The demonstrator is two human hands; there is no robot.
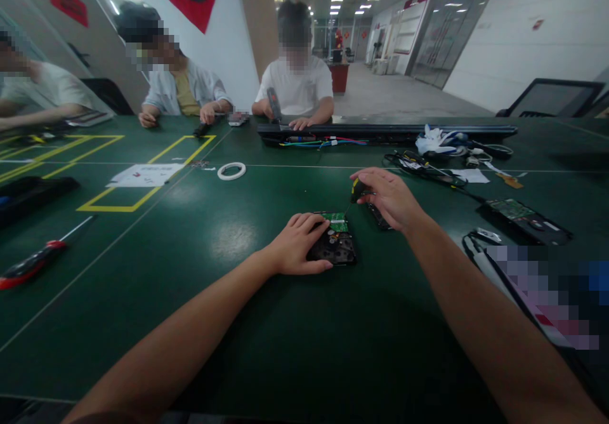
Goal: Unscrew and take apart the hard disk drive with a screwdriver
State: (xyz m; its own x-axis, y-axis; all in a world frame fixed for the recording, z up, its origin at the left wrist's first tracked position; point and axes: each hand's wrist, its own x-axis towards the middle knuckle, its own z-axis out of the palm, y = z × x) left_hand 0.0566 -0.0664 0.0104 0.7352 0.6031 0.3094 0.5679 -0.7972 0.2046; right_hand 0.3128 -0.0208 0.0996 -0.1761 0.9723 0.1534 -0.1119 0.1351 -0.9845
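Note:
A hard drive (340, 246) with a black casing and a green circuit board lies flat on the table in front of me. My left hand (299, 244) grips it from the left, fingers over the board and thumb along the near edge. In my right hand (387, 197) is a small screwdriver with a black and yellow handle (357, 189), pinched between the fingers. Its thin shaft slants down to the board's upper right corner; whether the tip touches a screw I cannot tell. Partly under my right hand sits another dark drive-like part (379, 216).
A red and black screwdriver (40, 259) lies at left. Farther back are a white tape ring (231, 171), a paper sheet (143, 175) and a long black panel (385, 133) with wires. Cables (423, 167) and another circuit-board device (526, 221) lie at right. Several people sit opposite.

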